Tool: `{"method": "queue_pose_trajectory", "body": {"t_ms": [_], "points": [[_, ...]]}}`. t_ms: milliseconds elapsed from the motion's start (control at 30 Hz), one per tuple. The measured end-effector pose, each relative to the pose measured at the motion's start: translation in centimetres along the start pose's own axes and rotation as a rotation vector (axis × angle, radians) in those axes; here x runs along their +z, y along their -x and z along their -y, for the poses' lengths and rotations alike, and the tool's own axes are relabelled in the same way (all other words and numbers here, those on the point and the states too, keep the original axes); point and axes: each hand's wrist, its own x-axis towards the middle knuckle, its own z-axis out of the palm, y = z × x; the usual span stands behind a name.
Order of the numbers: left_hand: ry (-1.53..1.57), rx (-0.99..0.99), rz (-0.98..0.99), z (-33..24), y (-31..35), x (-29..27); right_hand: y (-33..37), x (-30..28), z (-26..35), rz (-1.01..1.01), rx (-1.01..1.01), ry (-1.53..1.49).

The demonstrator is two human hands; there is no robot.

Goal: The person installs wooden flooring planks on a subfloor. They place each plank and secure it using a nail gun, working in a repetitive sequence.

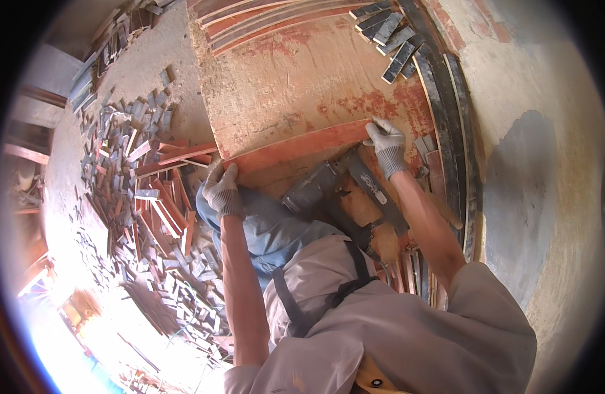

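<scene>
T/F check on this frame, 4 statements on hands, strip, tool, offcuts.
1. Both hands wear grey gloves. True: left hand, right hand.
2. Each hand is at one end of the red wooden strip. True.
3. The right hand grips the nail gun. False: the gun lies unheld below the strip.
4. The pile of offcuts lies to the person's right. False: it lies to the left.

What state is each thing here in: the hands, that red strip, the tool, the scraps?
Left hand: gloved, gripping the strip's left end.
Right hand: gloved, pressing the strip's right end.
Red strip: lying flat across the board.
Nail gun: resting on the lap, unheld.
Wood offcuts: scattered in a loose pile.
</scene>
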Motion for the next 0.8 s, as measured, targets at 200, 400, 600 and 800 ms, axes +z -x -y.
{"method": "queue_pose_trajectory", "body": {"t_ms": [200, 400, 600, 800], "points": [[0.081, -0.059, 0.005, -1.1, 1.0, 0.1, 0.6, -0.1, -0.1, -0.055, 0.031, -0.037], [0.103, -0.077, 0.003, -1.3, 1.1, 0.3, 1.4, -0.2, -0.1, -0.059, 0.057, 0.009], [0.037, 0.001, -0.026, -1.2, 1.1, 0.6, 1.7, -0.1, 0.0, -0.061, 0.061, -0.020], [-0.062, 0.048, -0.051, -1.1, 0.9, 0.8, 1.2, 0.2, 0.3, -0.080, 0.062, 0.083]]}}
